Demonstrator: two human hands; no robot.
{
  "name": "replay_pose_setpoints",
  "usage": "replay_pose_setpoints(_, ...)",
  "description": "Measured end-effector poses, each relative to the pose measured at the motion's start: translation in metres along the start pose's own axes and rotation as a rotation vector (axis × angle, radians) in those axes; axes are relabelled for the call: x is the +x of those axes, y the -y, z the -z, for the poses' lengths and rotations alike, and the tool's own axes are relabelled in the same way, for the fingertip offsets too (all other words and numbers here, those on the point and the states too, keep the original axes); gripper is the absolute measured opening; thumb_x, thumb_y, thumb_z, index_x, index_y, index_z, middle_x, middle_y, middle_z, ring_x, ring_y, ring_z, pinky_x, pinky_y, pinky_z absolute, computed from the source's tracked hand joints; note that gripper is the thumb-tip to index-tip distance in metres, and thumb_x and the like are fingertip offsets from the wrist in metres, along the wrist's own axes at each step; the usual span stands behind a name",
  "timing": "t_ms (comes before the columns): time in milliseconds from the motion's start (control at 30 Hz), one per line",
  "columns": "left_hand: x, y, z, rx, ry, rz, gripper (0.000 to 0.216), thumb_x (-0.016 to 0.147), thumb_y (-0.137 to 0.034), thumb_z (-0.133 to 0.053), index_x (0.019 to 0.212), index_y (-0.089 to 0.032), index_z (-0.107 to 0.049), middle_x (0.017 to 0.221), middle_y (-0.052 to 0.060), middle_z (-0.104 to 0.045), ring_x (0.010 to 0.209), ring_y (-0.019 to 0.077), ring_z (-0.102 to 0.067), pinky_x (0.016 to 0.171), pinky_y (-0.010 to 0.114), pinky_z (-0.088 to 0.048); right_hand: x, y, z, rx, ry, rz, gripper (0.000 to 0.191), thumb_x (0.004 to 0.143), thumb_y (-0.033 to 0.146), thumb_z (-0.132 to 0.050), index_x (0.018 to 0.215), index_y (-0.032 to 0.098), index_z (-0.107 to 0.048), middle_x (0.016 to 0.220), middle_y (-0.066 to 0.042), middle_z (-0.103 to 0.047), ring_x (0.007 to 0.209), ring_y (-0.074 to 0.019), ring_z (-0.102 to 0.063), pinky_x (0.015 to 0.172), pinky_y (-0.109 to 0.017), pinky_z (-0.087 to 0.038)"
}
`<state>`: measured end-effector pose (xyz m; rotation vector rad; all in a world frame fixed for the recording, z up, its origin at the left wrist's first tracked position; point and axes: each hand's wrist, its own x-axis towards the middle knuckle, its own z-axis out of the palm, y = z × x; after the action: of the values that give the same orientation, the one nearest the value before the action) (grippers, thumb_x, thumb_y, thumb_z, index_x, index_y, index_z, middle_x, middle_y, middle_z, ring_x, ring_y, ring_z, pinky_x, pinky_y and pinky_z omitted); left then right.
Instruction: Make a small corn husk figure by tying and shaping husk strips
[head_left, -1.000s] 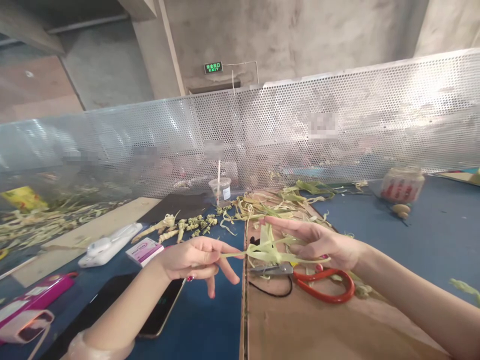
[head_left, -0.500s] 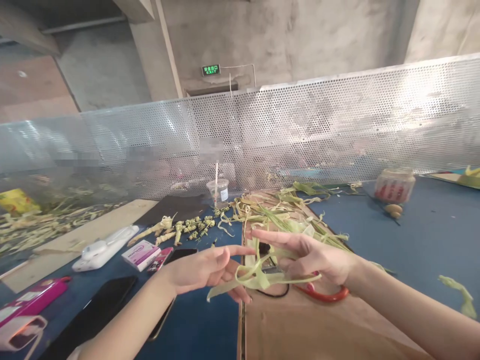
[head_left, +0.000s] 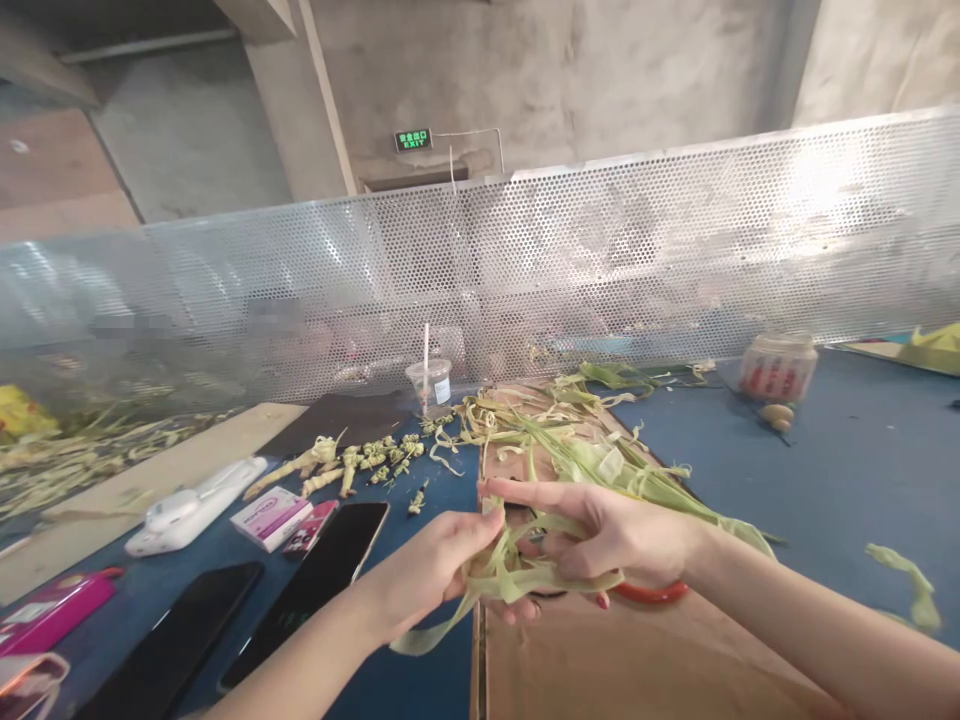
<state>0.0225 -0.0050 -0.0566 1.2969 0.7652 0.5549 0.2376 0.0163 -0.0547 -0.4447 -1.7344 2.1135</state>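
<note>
A loose tangle of pale green corn husk strips (head_left: 517, 570) is stretched between my two hands above the brown board. My left hand (head_left: 450, 560) pinches the strips near its thumb, and one strip end hangs down to its lower left. My right hand (head_left: 615, 530) grips the husk with thumb and curled fingers, its index finger reaching out over the tangle to my left thumb. Partly hidden under my right hand lies a curved red handle (head_left: 654, 593). Behind the hands, a pile of husk leaves (head_left: 592, 455) spreads over the board.
Knotted husk pieces (head_left: 375, 458) lie at back left. Nearby are a plastic cup with straw (head_left: 429, 385), a white device (head_left: 196, 505), a purple-white box (head_left: 271, 517) and two dark phones (head_left: 319, 585). A jar (head_left: 780, 368) stands back right, before a perforated metal screen (head_left: 600, 240).
My hands have come closer together, and my left thumb now presses on the strips where the fingers were spread before. The view has shifted slightly to the right.
</note>
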Motion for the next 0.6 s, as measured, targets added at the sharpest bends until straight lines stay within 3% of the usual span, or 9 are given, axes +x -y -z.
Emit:
replay_pose_setpoints(100, 0.0016, 0.0019, -0.0051, 0.044, -0.081, 0.018, 0.045, 0.086, -0.048, -0.044, 0.091, -0.008, -0.064, 0.066, 0.01, -0.066, 0.065, 0.0224, -0.067, 0.051, 0.027, -0.051, 0.0021, -0.0025, -0.0004, -0.068, -0.047, -0.024, 0.072, 0.075, 0.01, -0.059, 0.138, 0.03, -0.033, 0.072, 0.004, -0.053, 0.05, -0.0021, -0.044, 0.049, -0.016, -0.037)
replay_pose_setpoints(200, 0.0026, 0.0019, -0.0069, 0.049, -0.134, 0.019, 0.037, 0.086, -0.042, -0.046, 0.092, -0.009, -0.063, 0.064, 0.009, -0.066, 0.056, 0.0209, -0.066, 0.039, 0.023, -0.047, 0.0045, -0.004, -0.0016, -0.199, -0.156, -0.003, 0.054, 0.083, 0.024, -0.057, 0.134, 0.028, -0.041, 0.08, 0.0, -0.058, 0.052, -0.0032, -0.045, 0.048, -0.017, -0.036)
replay_pose_setpoints(267, 0.0034, 0.0016, -0.0062, 0.048, -0.146, 0.019, 0.035, 0.086, -0.039, -0.046, 0.09, -0.009, -0.063, 0.064, 0.009, -0.066, 0.054, 0.0198, -0.066, 0.037, 0.022, -0.046, 0.006, -0.0048, -0.0023, -0.282, -0.213, 0.027, 0.046, 0.087, 0.032, -0.052, 0.132, 0.027, -0.045, 0.078, 0.0, -0.06, 0.051, -0.0035, -0.043, 0.048, -0.017, -0.037)
replay_pose_setpoints(400, 0.0046, 0.0016, -0.0047, 0.039, -0.147, 0.047, 0.031, 0.085, -0.035, -0.046, 0.082, -0.008, -0.062, 0.06, 0.01, -0.066, 0.054, 0.0193, -0.066, 0.038, 0.021, -0.048, 0.0082, -0.0066, -0.0025, -0.347, -0.257, 0.048, 0.049, 0.088, 0.037, -0.051, 0.135, 0.028, -0.04, 0.084, -0.003, -0.064, 0.052, -0.0044, -0.048, 0.045, -0.017, -0.038)
replay_pose_setpoints(467, 0.0048, 0.0021, -0.0047, 0.035, -0.153, 0.057, 0.029, 0.085, -0.033, -0.046, 0.08, -0.009, -0.062, 0.06, 0.01, -0.065, 0.055, 0.0197, -0.066, 0.038, 0.022, -0.048, 0.0088, -0.0074, -0.0014, -0.341, -0.285, 0.062, 0.051, 0.088, 0.036, -0.052, 0.136, 0.03, -0.037, 0.098, -0.006, -0.064, 0.055, -0.0054, -0.054, 0.044, -0.016, -0.038)
replay_pose_setpoints(600, 0.0042, 0.0021, -0.0045, 0.035, -0.156, 0.068, 0.028, 0.084, -0.032, -0.046, 0.077, -0.008, -0.061, 0.06, 0.01, -0.065, 0.054, 0.0209, -0.066, 0.038, 0.024, -0.049, 0.0094, -0.0087, 0.0009, -0.34, -0.353, 0.093, 0.056, 0.086, 0.031, -0.054, 0.137, 0.035, -0.032, 0.128, -0.009, -0.051, 0.062, -0.0066, -0.062, 0.042, -0.015, -0.04)
